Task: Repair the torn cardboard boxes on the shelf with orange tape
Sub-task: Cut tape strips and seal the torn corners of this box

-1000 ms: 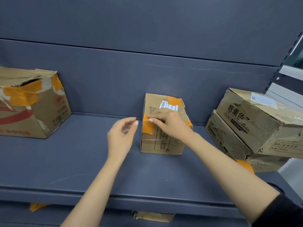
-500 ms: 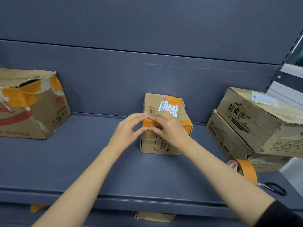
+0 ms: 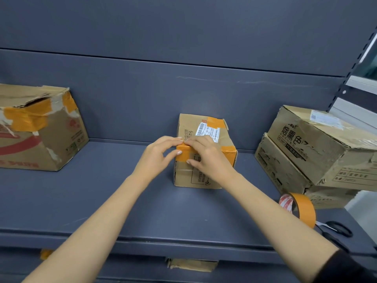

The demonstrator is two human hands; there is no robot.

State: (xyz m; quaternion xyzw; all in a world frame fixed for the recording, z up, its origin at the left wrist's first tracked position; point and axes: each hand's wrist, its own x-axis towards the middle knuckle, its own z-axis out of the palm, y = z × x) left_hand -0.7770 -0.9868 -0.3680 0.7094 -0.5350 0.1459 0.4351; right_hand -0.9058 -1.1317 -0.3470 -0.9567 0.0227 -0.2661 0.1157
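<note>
Grey shelf [image 3: 102,201] ahead: I'm pressing orange tape [image 3: 183,153] over the small box [image 3: 204,160] corner, left hand [image 3: 158,155] and right hand [image 3: 206,156] both flattening it, fingers fairly straight, gripping nothing.

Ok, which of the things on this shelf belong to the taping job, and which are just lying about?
In the job:
- small box, both hands pressing on it: left hand, right hand
- orange tape strip on its front edge
- tape roll
- scissors
- torn left box, already patched
- stacked boxes, right

Lying about:
- cardboard scrap below the shelf
</note>
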